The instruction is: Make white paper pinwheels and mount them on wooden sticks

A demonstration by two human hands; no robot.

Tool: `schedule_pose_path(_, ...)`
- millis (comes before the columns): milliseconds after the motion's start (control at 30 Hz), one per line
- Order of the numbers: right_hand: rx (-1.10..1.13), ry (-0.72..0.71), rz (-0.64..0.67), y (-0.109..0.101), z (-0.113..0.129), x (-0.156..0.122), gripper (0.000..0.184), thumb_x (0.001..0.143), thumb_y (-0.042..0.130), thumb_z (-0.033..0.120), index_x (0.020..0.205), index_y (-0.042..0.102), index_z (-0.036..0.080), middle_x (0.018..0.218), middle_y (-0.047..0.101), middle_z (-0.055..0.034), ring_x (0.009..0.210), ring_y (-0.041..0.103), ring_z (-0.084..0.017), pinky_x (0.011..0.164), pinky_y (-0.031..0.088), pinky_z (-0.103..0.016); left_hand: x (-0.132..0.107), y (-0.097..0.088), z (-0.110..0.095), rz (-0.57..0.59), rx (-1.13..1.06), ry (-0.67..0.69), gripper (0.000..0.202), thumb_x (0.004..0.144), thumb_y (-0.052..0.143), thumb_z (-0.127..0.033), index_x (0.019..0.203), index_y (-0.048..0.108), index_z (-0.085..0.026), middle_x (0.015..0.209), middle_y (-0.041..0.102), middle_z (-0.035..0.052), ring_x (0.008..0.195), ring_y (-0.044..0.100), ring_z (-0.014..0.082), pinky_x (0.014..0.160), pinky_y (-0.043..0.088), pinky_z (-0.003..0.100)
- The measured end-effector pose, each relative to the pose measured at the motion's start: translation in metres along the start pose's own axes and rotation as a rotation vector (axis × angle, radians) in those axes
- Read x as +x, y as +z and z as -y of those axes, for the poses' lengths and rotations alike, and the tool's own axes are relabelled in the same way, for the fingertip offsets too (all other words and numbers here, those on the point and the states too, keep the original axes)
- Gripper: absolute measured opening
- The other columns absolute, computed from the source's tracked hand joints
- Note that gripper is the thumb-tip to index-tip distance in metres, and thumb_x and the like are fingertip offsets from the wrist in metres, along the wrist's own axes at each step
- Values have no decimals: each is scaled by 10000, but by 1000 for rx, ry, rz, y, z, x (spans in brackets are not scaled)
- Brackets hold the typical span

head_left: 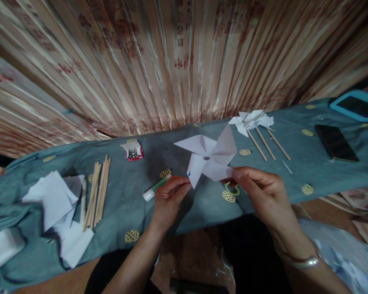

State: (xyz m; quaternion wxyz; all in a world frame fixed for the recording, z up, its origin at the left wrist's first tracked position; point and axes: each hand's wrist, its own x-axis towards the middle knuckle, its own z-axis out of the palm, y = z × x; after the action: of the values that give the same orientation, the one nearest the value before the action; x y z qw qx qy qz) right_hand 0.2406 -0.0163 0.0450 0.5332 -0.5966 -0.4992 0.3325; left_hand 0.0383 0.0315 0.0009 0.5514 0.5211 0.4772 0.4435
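Note:
A white paper pinwheel (214,157) with a small metal tack at its centre is held up over the cloth-covered table, its blades facing me. My left hand (171,200) pinches the lower left blade, which bears a small blue mark. The tip of the lower right blade is between the thumb and fingers of my right hand (260,190). No stick shows on this pinwheel. A green and white glue stick (156,188) lies just left of my left hand. Behind my right fingers, partly hidden, are the light green handles of scissors (232,190).
Finished pinwheels on sticks (265,143) lie at the back right, near a black phone (336,143) and a blue-framed tablet (357,105). Left are an open box of tacks (134,152), several wooden sticks (97,194) and a paper pile (57,200). A curtain (171,65) hangs behind.

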Motion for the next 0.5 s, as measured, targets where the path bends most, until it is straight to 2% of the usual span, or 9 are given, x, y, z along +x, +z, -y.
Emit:
schedule_pose_path(233, -53, 0, 50, 6, 2, -2, 250, 890, 638, 390, 762, 759, 213, 643, 697, -6, 606, 629, -147, 539, 498, -244, -1, 1, 0, 11, -18, -37, 135, 725, 715, -328, 782, 763, -215, 779, 704, 17, 772, 627, 177, 756, 494, 293)
schedule_pose_path(300, -99, -33, 139, 13, 4, -4, 261, 916, 603, 382, 794, 753, 206, 686, 704, -4, 646, 644, -149, 570, 502, -244, -1, 2, -1, 8, -13, -26, 107, 727, 716, -307, 774, 762, -224, 772, 707, 9, 760, 628, 169, 759, 494, 289)
schedule_pose_path(433, -202, -78, 455, 27, 15, -12, 228, 943, 569, 327, 837, 731, 208, 793, 729, 8, 746, 688, -142, 671, 523, -236, 0, 0, -3, 25, 16, 18, 77, 719, 712, -281, 733, 753, -218, 757, 713, 8, 737, 632, 162, 738, 502, 277)
schedule_pose_path(500, -237, -113, 543, 27, 24, -19, 175, 939, 579, 281, 857, 719, 215, 823, 739, 14, 752, 698, -128, 691, 530, -229, 0, -1, -3, 28, 11, 21, 68, 716, 710, -265, 733, 752, -214, 758, 711, 8, 743, 634, 162, 732, 500, 271)
